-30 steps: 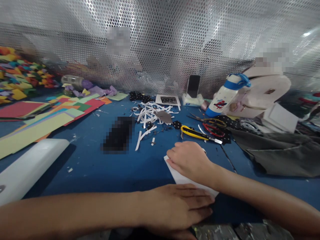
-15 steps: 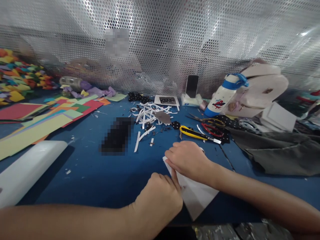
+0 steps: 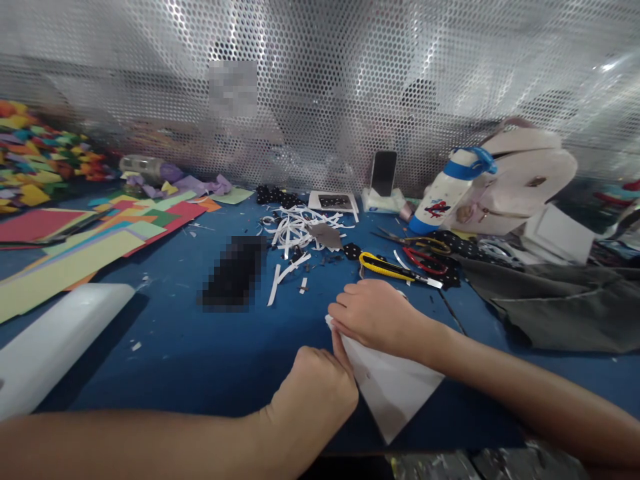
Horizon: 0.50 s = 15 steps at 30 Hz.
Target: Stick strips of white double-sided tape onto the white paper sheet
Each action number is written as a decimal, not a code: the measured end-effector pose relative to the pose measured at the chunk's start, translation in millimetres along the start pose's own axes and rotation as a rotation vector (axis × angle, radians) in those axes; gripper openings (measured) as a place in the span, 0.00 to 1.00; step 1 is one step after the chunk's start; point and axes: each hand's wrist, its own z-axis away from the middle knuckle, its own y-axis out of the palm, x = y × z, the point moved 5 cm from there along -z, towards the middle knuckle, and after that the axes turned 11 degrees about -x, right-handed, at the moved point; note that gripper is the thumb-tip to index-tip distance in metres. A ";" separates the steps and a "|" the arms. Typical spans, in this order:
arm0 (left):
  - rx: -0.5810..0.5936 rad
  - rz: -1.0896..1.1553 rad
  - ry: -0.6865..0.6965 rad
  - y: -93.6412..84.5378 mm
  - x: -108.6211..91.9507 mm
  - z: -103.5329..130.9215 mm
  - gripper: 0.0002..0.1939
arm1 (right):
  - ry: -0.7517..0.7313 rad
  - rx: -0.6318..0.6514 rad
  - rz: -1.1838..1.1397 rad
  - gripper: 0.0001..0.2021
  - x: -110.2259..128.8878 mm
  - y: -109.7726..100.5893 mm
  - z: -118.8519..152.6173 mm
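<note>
A white sheet of paper [image 3: 393, 390] lies at the front edge of the blue table, its lower corner pointing toward me. My left hand [image 3: 320, 383] is closed at the sheet's left edge, with a finger stretched up along it; its fingertips are partly hidden. Over the sheet's upper left corner, my right hand [image 3: 373, 317] is closed with its fingers curled on the paper. Just beyond the right hand lie a yellow and black cutter [image 3: 387, 267] and red-handled scissors [image 3: 425, 260].
White paper strips [image 3: 295, 227] are heaped mid-table. Coloured sheets [image 3: 100, 233] and a white curved object [image 3: 65, 340] lie left. A bottle [image 3: 445, 193], a pale bag [image 3: 530, 173] and dark cloth [image 3: 560, 307] are on the right. A phone [image 3: 383, 173] stands at the back.
My left hand has shifted slightly left and uncovered more of the sheet's left edge. The right hand has barely moved and stays on the upper corner.
</note>
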 end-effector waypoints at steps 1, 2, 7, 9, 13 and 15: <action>0.005 0.001 -0.002 0.4 0.1 0.0 0.14 | -0.002 -0.001 -0.007 0.10 -0.5 0.6 0.2; 0.010 0.001 -0.006 0.9 0.2 0.0 0.13 | -0.004 -0.002 -0.014 0.10 -1.0 1.1 0.4; 0.031 0.002 -0.002 3.3 -0.4 0.1 0.15 | -0.012 -0.005 -0.032 0.09 -2.4 2.2 0.5; 0.081 0.004 0.014 5.8 -0.2 0.3 0.17 | -0.015 -0.002 -0.034 0.09 -2.8 3.2 0.4; 0.179 0.006 0.040 8.8 0.8 -1.4 0.20 | -0.016 0.002 -0.049 0.10 -3.8 3.8 0.0; 0.191 -0.001 0.050 7.9 0.8 -3.5 0.19 | -0.010 0.012 -0.055 0.11 -4.9 1.5 -0.5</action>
